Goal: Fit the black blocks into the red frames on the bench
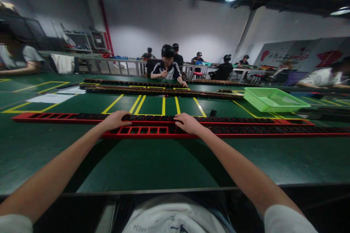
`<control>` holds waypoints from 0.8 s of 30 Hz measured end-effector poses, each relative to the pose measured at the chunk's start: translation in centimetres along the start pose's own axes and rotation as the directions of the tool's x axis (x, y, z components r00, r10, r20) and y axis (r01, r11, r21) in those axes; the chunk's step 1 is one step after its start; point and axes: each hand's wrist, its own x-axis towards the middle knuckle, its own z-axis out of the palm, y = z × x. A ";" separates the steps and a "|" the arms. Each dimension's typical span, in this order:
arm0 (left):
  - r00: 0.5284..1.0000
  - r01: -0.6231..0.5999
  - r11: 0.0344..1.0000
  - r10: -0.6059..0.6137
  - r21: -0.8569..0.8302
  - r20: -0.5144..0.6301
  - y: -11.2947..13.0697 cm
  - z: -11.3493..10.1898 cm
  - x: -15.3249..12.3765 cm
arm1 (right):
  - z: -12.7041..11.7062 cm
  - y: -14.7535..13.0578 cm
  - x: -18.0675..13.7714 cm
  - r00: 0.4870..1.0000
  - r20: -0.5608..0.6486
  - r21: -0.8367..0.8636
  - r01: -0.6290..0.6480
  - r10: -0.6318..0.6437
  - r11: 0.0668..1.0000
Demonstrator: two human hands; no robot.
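Note:
Two long red slotted trays, a far one (57, 116) and a near one (144, 136), lie side by side across the green table. Small black square pieces fill many of their slots. Bare slots show at the far tray's left end and in the near tray's left part. My left hand (116, 120) is closed over the far tray, fingers on top and thumb at its near side. My right hand (188, 123) grips the same tray farther right, fingers bent over it. Whether either hand also pinches a black piece is hidden.
A loose black piece (213, 113) sits beyond the trays. A green plastic basket (276, 100) stands at back right. Long dark strips (164, 91) cross the table before a seated co-worker (166, 67). White papers (51, 98) and yellow tape lines mark the green tabletop (164, 167).

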 end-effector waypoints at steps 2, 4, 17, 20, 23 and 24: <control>1.000 -0.011 1.000 0.011 0.006 0.009 0.1 -0.1 0.0 | -0.1 -0.1 0.0 0.999 0.019 -0.005 0.030 -0.029 1.000; 1.000 -0.015 1.000 0.015 0.001 0.015 0.1 -0.1 0.0 | -0.3 -0.3 0.1 0.996 0.054 -0.009 0.069 -0.069 0.998; 1.000 0.016 1.000 -0.016 0.014 0.013 0.4 -0.3 0.0 | -0.9 -0.2 0.6 0.986 0.120 0.021 0.112 -0.114 0.993; 1.000 0.025 1.000 -0.025 0.012 0.008 0.7 -0.4 -0.1 | -0.9 0.1 0.9 0.986 0.112 0.034 0.123 -0.126 0.992; 1.000 0.018 1.000 -0.017 0.018 -0.002 0.8 -0.4 -0.2 | -0.7 -0.2 1.0 0.991 0.085 0.056 0.103 -0.108 0.993; 1.000 0.013 1.000 -0.013 0.022 -0.006 0.8 -0.4 -0.2 | -0.7 -0.4 1.0 0.993 0.075 0.061 0.086 -0.091 0.994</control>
